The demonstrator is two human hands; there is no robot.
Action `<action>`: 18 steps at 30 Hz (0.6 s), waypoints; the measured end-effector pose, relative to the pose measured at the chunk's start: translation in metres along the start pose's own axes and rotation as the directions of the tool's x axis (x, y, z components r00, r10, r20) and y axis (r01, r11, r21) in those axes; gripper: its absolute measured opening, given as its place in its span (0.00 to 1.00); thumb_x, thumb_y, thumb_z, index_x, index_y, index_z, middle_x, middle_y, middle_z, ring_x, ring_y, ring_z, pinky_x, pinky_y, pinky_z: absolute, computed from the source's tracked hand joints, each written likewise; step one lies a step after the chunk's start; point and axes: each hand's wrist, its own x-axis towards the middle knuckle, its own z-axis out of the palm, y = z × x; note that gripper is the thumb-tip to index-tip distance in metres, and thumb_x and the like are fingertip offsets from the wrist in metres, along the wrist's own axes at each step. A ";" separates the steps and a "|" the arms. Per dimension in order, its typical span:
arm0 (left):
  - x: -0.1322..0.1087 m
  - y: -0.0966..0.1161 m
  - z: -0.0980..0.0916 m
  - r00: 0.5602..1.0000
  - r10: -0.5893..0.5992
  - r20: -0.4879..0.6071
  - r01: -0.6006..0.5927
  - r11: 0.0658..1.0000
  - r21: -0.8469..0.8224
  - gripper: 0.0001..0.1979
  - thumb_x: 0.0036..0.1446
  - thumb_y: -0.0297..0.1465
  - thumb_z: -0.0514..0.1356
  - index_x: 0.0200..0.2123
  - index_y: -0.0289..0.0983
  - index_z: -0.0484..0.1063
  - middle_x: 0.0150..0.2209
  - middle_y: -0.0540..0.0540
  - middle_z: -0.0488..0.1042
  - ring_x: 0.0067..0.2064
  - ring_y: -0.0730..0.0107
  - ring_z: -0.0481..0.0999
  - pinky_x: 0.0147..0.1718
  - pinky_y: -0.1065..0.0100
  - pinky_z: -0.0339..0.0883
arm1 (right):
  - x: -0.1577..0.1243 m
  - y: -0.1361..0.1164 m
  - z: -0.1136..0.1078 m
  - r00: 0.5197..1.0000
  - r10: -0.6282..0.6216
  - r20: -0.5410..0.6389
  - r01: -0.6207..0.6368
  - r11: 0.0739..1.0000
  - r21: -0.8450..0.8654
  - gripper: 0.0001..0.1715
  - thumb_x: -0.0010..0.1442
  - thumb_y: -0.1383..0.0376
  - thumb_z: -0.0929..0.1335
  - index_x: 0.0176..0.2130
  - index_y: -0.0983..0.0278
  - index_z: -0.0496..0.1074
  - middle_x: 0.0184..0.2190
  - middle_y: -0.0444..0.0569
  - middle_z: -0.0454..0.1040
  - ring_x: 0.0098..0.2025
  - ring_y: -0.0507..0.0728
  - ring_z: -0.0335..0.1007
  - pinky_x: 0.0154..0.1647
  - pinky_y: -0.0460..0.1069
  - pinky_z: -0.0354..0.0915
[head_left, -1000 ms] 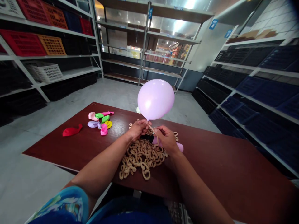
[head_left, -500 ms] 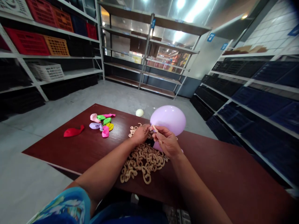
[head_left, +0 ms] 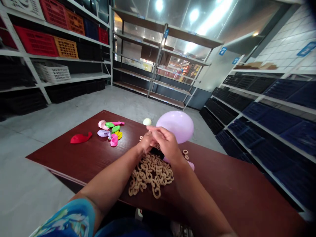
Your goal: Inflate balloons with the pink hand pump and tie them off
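Note:
A large inflated light purple balloon [head_left: 175, 126] is just beyond my hands at the far side of the table. My left hand [head_left: 147, 142] is closed at its near side, apparently on the neck, which the fingers hide. Over it lies my right hand [head_left: 166, 140], fingers stretched out and touching the left hand. Below both hands spreads a pile of tan curled, ring-like pieces [head_left: 153, 174]. Something black [head_left: 158, 152] shows partly between the wrists. Under my right wrist a light purple piece [head_left: 191, 165] sticks out, mostly covered.
Flat balloons in several colours [head_left: 112, 131] lie on the left of the dark red table [head_left: 222, 177], with a red balloon [head_left: 81, 137] nearer its left edge. A small pale round thing [head_left: 147, 121] is by the far edge. Shelves with crates [head_left: 37, 41] surround the floor.
My right hand has gone from a pinch at the balloon's neck to stretched fingers over my left hand. Both hands and the balloon have shifted slightly left. The view has tilted a little.

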 end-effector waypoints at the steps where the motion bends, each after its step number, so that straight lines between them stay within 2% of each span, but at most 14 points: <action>1: 0.001 0.002 -0.001 0.999 -0.023 0.028 0.023 1.000 -0.009 0.07 0.50 0.27 0.56 0.23 0.36 0.60 0.16 0.53 0.57 0.15 0.79 0.55 0.13 0.75 0.47 | -0.008 0.008 -0.006 0.997 0.015 -0.070 -0.018 0.999 -0.035 0.18 0.58 0.55 0.62 0.41 0.62 0.72 0.29 0.47 0.75 0.26 0.51 0.70 0.26 0.47 0.66; 4: 0.003 0.005 -0.004 0.981 -0.121 0.152 0.130 0.990 -0.055 0.09 0.51 0.30 0.55 0.23 0.36 0.56 0.16 0.58 0.46 0.14 0.84 0.44 0.12 0.79 0.38 | -0.026 0.040 -0.026 0.942 0.065 -0.329 -0.131 0.975 -0.182 0.21 0.59 0.53 0.59 0.36 0.64 0.72 0.22 0.46 0.72 0.22 0.51 0.66 0.23 0.46 0.63; 6: 0.002 0.006 -0.005 0.953 -0.184 0.242 0.208 0.975 -0.079 0.10 0.52 0.31 0.55 0.24 0.36 0.55 0.18 0.58 0.43 0.15 0.86 0.41 0.12 0.80 0.35 | -0.031 0.060 -0.036 0.914 0.022 -0.405 -0.175 0.922 -0.346 0.20 0.59 0.54 0.59 0.35 0.64 0.72 0.24 0.47 0.73 0.26 0.53 0.67 0.28 0.48 0.64; 8: -0.002 0.009 -0.003 0.915 -0.245 0.320 0.285 0.954 -0.087 0.10 0.52 0.30 0.56 0.24 0.35 0.54 0.19 0.58 0.43 0.16 0.86 0.41 0.12 0.81 0.35 | -0.031 0.073 -0.042 0.936 -0.086 -0.341 -0.106 0.857 -0.504 0.16 0.59 0.58 0.60 0.36 0.63 0.72 0.31 0.49 0.75 0.34 0.56 0.69 0.38 0.51 0.64; 10: -0.008 0.013 0.001 0.848 -0.334 0.411 0.396 0.915 -0.074 0.12 0.51 0.29 0.56 0.24 0.35 0.53 0.19 0.57 0.43 0.16 0.86 0.42 0.12 0.82 0.35 | -0.031 0.079 -0.043 0.959 -0.159 -0.233 -0.002 0.822 -0.569 0.15 0.58 0.62 0.60 0.40 0.62 0.72 0.39 0.50 0.74 0.41 0.57 0.68 0.44 0.53 0.62; 12: -0.015 0.018 0.006 0.766 -0.420 0.487 0.501 0.864 -0.043 0.13 0.50 0.28 0.57 0.23 0.35 0.52 0.20 0.57 0.44 0.16 0.86 0.43 0.12 0.82 0.36 | -0.031 0.081 -0.041 0.975 -0.156 -0.159 0.049 0.847 -0.530 0.15 0.58 0.65 0.59 0.43 0.61 0.70 0.41 0.49 0.73 0.43 0.57 0.67 0.45 0.53 0.62; 16: -0.022 0.020 0.010 0.639 -0.536 0.552 0.642 0.767 0.002 0.14 0.50 0.28 0.57 0.21 0.35 0.52 0.18 0.56 0.44 0.15 0.85 0.42 0.11 0.82 0.36 | -0.035 0.090 -0.039 0.990 -0.035 -0.137 -0.005 0.960 -0.280 0.12 0.57 0.64 0.62 0.41 0.62 0.69 0.37 0.46 0.74 0.38 0.56 0.68 0.41 0.52 0.65; 17: -0.022 0.018 0.008 0.613 -0.567 0.551 0.668 0.743 0.022 0.13 0.49 0.28 0.58 0.21 0.35 0.53 0.18 0.56 0.45 0.15 0.85 0.42 0.11 0.82 0.36 | -0.036 0.094 -0.039 0.988 -0.012 -0.151 -0.023 0.974 -0.226 0.11 0.57 0.63 0.63 0.40 0.62 0.70 0.36 0.47 0.74 0.37 0.55 0.68 0.40 0.52 0.66; 18: -0.022 0.016 0.006 0.605 -0.591 0.533 0.679 0.733 0.041 0.13 0.48 0.29 0.58 0.20 0.35 0.53 0.17 0.56 0.45 0.15 0.85 0.42 0.10 0.82 0.37 | -0.036 0.097 -0.039 0.985 0.000 -0.172 -0.033 0.981 -0.191 0.11 0.57 0.62 0.63 0.39 0.63 0.70 0.37 0.47 0.73 0.37 0.55 0.68 0.40 0.53 0.66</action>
